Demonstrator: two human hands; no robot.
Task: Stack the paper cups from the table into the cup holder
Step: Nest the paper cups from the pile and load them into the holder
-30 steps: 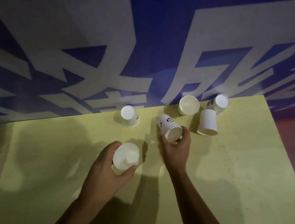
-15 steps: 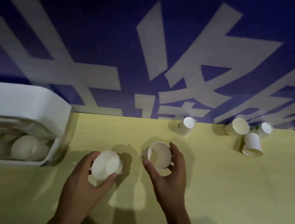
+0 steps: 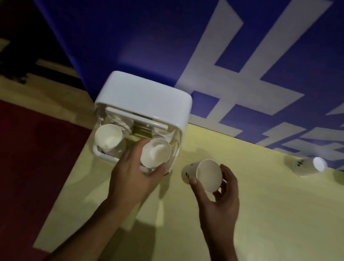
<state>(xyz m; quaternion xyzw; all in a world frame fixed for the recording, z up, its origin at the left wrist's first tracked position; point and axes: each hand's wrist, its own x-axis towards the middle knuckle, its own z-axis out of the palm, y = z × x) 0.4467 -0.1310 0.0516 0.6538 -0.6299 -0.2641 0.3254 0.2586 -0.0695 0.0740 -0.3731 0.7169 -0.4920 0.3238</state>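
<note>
Showing white paper cups (image 3: 209,175), one dark-printed

At least four paper cups (image 3: 107,140) (image 3: 155,155) (image 3: 205,175) (image 3: 308,168), one white cup holder (image 3: 145,95), two hands (image 3: 136,174) (image 3: 220,201), one yellow table (image 3: 284,234), one blue banner (image 3: 137,26)

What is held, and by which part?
Left hand grips one paper cup by its side wall; right hand grips a second paper cup near its rim.

Left hand (image 3: 132,174) gripping a paper cup (image 3: 155,155) over the white cup holder (image 3: 146,102) on the yellow bench (image 3: 283,245), right hand (image 3: 219,200) holding a second cup (image 3: 205,175) beside it, another cup (image 3: 308,167) lying by the blue wall (image 3: 137,26)
</note>
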